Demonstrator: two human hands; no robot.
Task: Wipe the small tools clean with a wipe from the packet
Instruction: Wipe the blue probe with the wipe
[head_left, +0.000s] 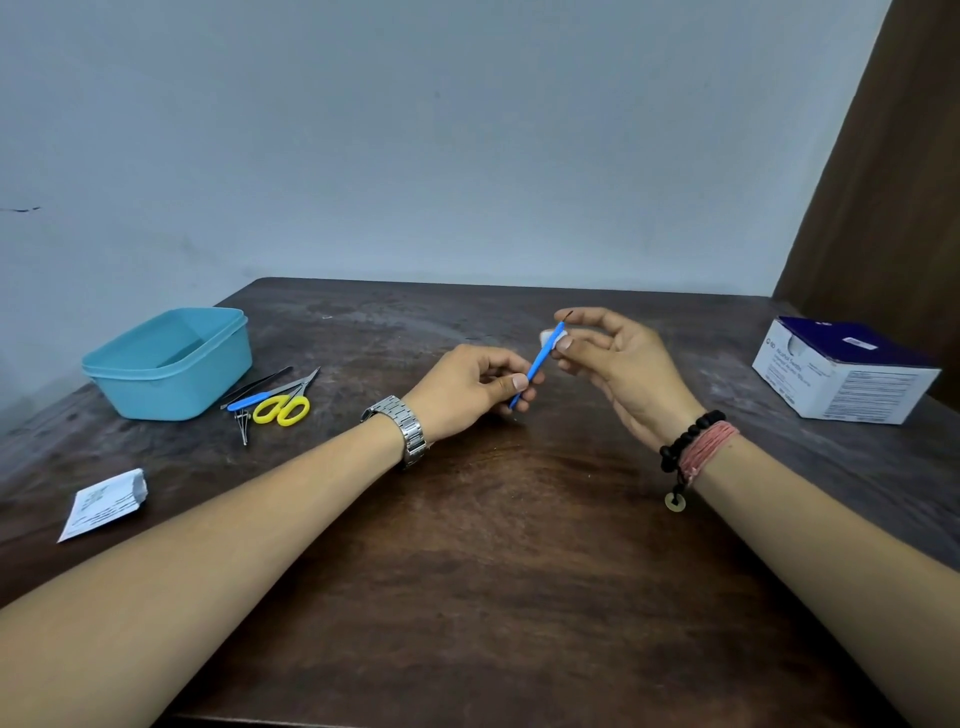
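My left hand (470, 387) pinches the lower end of a thin blue-handled tool (540, 361), held slanted above the table's middle. My right hand (618, 358) pinches a small white wipe (549, 338) around the tool's upper part, just below its dark metal tip. At the left lie yellow-handled scissors (283, 408), a second blue-handled tool (249, 401), black tweezers (257, 384) and a small metal tool (243, 426). A torn white wipe packet (104, 503) lies near the table's left front edge.
A light blue plastic tub (169, 361) stands at the back left of the dark wooden table (478, 545). A white and navy box (844, 371) sits at the right edge. A wall runs behind the table.
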